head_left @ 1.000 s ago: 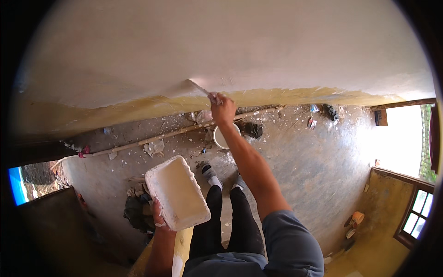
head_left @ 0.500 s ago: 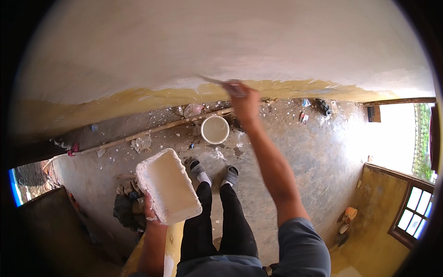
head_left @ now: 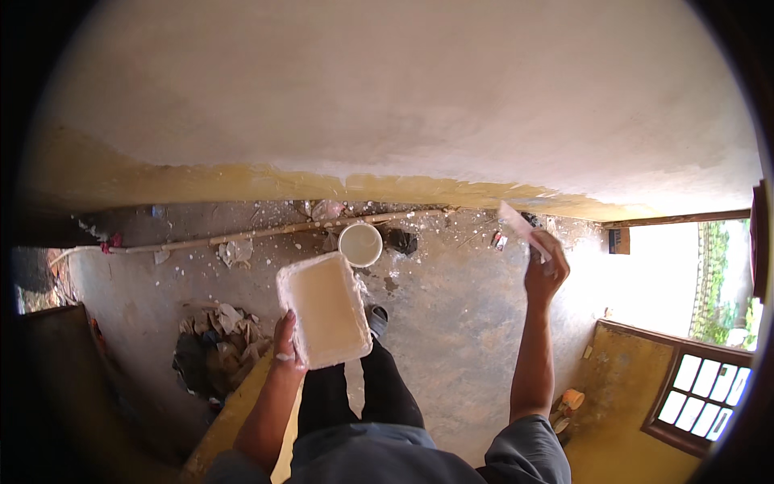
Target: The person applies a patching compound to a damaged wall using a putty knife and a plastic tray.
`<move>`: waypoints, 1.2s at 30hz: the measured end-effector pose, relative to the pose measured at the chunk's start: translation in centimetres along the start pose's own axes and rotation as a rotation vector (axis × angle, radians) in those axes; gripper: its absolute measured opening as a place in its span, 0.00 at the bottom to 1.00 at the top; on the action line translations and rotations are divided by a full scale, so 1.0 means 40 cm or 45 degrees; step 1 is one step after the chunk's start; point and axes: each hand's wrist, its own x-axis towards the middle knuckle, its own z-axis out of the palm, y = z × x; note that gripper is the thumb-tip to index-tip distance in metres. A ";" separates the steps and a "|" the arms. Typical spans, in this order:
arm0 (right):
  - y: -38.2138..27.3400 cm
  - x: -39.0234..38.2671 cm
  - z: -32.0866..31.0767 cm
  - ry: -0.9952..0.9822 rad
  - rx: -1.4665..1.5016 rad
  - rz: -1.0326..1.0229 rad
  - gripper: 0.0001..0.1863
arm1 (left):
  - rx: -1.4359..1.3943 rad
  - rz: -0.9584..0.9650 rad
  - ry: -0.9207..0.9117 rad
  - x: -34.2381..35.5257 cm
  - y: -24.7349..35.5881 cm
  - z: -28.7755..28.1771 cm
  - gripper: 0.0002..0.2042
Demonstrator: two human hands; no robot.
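Note:
My left hand [head_left: 289, 345] is closed on the side of a rectangular tray [head_left: 284, 292], its rim crusted with white paste. Smooth off-white wall filler [head_left: 326, 310] lies inside it. My right hand [head_left: 548, 270] grips a putty knife [head_left: 520, 224] with a flat, pale-smeared blade, raised out to the right near the foot of the wall. The knife's handle is mostly covered by my fingers. Ahead, the wall [head_left: 387, 89] is coated off-white, with a ragged yellow strip [head_left: 306, 182] left bare along its bottom.
A round white bucket [head_left: 359, 245] stands on the floor beyond the tray, beside a black bag [head_left: 401, 241]. A long pole [head_left: 266, 234] lies along the wall among white splatters and scraps. Crumpled sacks [head_left: 222, 347] are heaped at left. A window [head_left: 697, 395] and bright doorway are right.
My right hand has swung from the wall's middle down and to the right with the putty knife. The tray has shifted slightly right, and my view has turned.

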 end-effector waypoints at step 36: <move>-0.483 0.006 -0.080 -0.387 0.189 -1.079 0.15 | 0.155 -0.106 -0.447 -0.135 0.126 0.401 0.26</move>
